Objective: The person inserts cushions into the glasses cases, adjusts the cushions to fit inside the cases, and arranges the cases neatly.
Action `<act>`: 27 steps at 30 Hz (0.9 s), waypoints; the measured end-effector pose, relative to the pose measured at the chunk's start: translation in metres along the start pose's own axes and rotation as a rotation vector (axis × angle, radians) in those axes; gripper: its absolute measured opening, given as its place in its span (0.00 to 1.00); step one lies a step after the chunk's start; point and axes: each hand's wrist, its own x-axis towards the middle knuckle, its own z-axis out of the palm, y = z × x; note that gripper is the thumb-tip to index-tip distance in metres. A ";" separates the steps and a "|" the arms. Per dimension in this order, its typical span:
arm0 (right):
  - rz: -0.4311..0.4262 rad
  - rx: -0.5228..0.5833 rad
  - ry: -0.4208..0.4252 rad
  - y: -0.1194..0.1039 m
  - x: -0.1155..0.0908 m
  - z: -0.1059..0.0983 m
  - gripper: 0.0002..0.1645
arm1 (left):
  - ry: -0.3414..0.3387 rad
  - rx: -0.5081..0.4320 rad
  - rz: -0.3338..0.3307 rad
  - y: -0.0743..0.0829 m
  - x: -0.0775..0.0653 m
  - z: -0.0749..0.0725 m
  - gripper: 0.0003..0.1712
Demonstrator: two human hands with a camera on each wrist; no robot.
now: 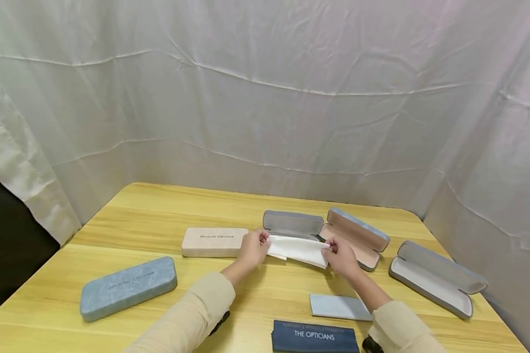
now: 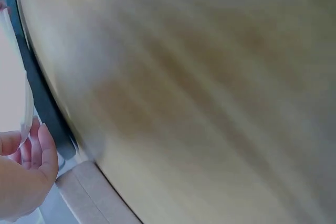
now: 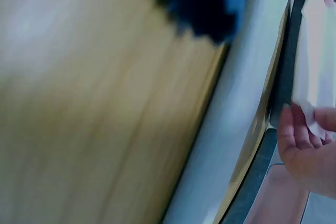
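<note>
A white cloth (image 1: 298, 249), folded into a strip, is stretched between both hands above the table. My left hand (image 1: 253, 249) pinches its left end between thumb and fingers, and my right hand (image 1: 342, 257) pinches the other end. Just behind the cloth stands an open grey glasses case (image 1: 293, 221), its lower half mostly hidden by the cloth. Something dark shows at that case's right end, too small to make out. In the left wrist view the cloth (image 2: 13, 82) hangs from the thumb and fingers; the right wrist view shows the cloth (image 3: 315, 61) held likewise.
A closed beige glasses case (image 1: 214, 242) and a closed blue case (image 1: 129, 288) lie at left. To the right are an open case with pink lining (image 1: 353, 242) and an open grey-lined one (image 1: 437, 282). Nearer me lie a light blue cloth (image 1: 339, 307) and a navy cloth (image 1: 314, 337).
</note>
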 end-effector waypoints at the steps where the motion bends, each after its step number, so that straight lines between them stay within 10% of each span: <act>1: 0.011 0.006 0.024 -0.001 0.001 0.001 0.07 | 0.008 0.003 -0.005 0.000 0.002 -0.001 0.04; 19: 0.076 0.009 0.190 -0.013 0.034 0.021 0.07 | 0.186 -0.111 -0.131 0.000 0.026 0.010 0.04; 27: 0.091 -0.021 0.159 -0.008 0.040 0.022 0.12 | 0.202 0.047 -0.151 0.000 0.028 0.015 0.03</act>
